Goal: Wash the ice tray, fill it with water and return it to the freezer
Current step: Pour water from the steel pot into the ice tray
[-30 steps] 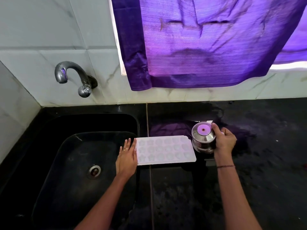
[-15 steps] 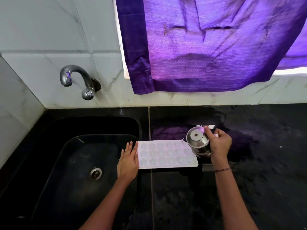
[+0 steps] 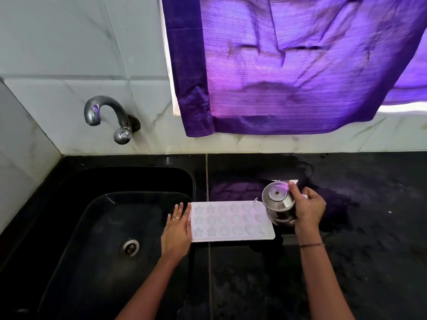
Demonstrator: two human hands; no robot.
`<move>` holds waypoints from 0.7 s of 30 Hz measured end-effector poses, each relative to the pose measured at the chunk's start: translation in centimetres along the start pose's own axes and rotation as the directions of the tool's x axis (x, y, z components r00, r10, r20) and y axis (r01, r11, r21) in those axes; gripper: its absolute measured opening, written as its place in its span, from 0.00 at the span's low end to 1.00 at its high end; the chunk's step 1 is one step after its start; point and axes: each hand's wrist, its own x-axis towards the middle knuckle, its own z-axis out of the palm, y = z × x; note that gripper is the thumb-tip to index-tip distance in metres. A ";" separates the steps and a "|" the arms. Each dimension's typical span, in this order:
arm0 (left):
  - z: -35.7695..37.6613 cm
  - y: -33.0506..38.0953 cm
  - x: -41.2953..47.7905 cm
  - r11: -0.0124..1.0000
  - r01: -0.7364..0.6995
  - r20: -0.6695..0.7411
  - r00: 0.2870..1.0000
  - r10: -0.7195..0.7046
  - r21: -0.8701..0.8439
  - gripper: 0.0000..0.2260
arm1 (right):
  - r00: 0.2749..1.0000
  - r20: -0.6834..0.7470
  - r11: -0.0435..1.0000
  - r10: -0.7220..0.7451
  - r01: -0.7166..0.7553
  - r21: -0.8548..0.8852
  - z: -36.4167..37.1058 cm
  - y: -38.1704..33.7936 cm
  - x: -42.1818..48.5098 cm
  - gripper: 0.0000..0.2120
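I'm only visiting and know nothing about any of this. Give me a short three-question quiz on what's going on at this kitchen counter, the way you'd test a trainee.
1. True or false: the ice tray lies down inside the sink.
2. What does the right hand grip? A) a sponge B) a steel pot C) a brush
3. Which hand wears a ring?

Key:
1. False: it lies on the counter, beside the sink.
2. B.
3. The left hand, which rests flat at the tray's left end.
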 end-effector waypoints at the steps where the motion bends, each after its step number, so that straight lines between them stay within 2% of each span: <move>1: 0.0 0.0 0.0 1.000 0.001 -0.001 1.000 -0.001 -0.001 0.33 | 1.000 -0.005 1.000 0.016 -0.016 0.011 0.0 0.0 0.1 0.26; 8: 0.0 0.1 0.0 1.000 0.002 -0.002 1.000 -0.002 0.002 0.33 | 0.994 -0.002 0.989 0.110 -0.109 0.096 0.7 0.2 0.2 0.25; 21: -0.1 0.0 0.0 1.000 0.005 0.007 1.000 -0.005 0.001 0.34 | 0.998 0.050 0.999 0.030 -0.031 0.019 1.9 0.6 -0.3 0.23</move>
